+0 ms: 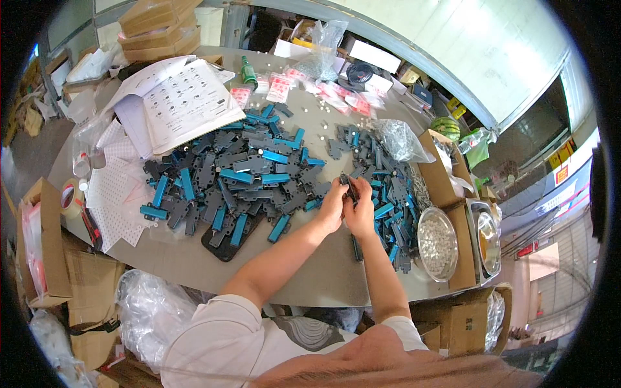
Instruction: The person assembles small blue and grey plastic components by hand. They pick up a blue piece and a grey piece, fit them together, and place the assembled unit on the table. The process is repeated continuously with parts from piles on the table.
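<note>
Both hands meet over the middle of the grey round worktable (194, 258). Left hand (333, 207) and right hand (359, 210) are pressed together, fingers curled narrow around one small dark grey plastic part (348, 187), held just above the table surface. Which fingers carry the load cannot be told at this size.

To the left of the hands: a large heap of dark grey and blue plastic pieces (239, 174), spread wide. To the right: a smaller heap of the same grey and blue pieces (388, 213), touching a round metal dish of small white bits (437, 244). A clear plastic bag of small metal parts (398, 139) lies beyond that heap. Far left: a printed white paper sheet (187, 103).
</note>
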A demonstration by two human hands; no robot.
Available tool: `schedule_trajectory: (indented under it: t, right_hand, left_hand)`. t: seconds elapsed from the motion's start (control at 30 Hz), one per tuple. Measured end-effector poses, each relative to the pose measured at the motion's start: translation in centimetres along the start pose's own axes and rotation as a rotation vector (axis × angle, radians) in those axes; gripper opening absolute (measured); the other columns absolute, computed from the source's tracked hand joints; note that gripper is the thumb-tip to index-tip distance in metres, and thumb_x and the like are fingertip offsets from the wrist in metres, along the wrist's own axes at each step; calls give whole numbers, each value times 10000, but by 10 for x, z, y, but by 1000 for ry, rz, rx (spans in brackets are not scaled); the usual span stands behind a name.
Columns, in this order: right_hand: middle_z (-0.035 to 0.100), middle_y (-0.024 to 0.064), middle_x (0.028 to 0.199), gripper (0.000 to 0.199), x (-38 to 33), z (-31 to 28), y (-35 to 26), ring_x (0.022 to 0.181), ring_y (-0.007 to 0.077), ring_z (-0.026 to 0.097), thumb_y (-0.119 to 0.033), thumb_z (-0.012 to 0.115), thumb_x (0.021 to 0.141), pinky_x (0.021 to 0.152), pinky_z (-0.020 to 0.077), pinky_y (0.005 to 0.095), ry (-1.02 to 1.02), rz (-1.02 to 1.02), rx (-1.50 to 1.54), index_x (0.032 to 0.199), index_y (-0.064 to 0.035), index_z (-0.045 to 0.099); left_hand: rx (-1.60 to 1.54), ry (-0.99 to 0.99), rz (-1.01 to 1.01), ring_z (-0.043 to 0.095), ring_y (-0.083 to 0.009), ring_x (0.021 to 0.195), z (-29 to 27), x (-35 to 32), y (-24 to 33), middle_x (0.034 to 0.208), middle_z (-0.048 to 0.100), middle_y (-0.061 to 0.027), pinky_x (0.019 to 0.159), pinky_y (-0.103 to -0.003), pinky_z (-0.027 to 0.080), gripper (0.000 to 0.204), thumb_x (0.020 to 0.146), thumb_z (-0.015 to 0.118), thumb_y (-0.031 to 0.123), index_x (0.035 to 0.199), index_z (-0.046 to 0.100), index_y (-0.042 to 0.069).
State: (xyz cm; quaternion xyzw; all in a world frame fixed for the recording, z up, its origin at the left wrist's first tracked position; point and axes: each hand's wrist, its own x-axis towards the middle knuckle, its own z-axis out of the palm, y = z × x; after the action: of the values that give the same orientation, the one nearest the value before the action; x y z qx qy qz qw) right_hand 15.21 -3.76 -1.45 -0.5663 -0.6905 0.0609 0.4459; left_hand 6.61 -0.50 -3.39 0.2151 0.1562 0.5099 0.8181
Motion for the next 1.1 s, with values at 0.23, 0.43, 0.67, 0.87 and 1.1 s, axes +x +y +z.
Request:
schedule_trajectory:
  t: [0.23, 0.43, 0.67, 0.87, 1.1]
  right_hand:
    - [618, 177, 1119, 240, -2, -7, 0, 980, 349, 616, 28, 478, 877, 813, 510, 393, 68, -120, -165, 1085, 3, 596]
    - [582, 153, 1129, 224, -7, -7, 2, 1014, 332, 575, 56, 499, 828, 846, 494, 392, 208, -316, -330, 993, 6, 643]
    - [601, 149, 1083, 182, -7, -5, 4, 991, 325, 583, 57, 532, 811, 823, 499, 387, 129, -302, -217, 945, 3, 643]
    - [592, 144, 1019, 149, -5, -14, -1, 946, 316, 569, 14, 597, 794, 787, 489, 372, 102, -355, -225, 941, -3, 596]
    - [536, 0, 678, 334, -8, -20, 13, 638, 94, 458, -289, 485, 966, 587, 388, 253, -114, 344, 378, 827, -3, 589]
  left_hand:
    - [1, -12, -95, 576, -130, 873, -4, 0, 1, 999, 547, 2, 727, -294, 500, 270, 933, 436, 230, 1191, 484, 168]
    - [-69, -98, -101, 570, -142, 919, -8, 0, -1, 1011, 555, -12, 788, -309, 483, 283, 915, 433, 207, 1186, 490, 148]
    - [-118, -82, -144, 574, -158, 946, -14, 6, -1, 1071, 581, -38, 796, -317, 484, 264, 920, 458, 241, 1160, 500, 139]
    - [-30, -100, -5, 575, -197, 1027, -8, 4, 6, 1175, 583, -84, 793, -334, 503, 306, 934, 544, 300, 1171, 482, 117]
    - [-63, -219, 63, 531, -243, 1144, -12, 10, 13, 1258, 546, -132, 865, -365, 485, 356, 928, 557, 317, 1173, 480, 70]
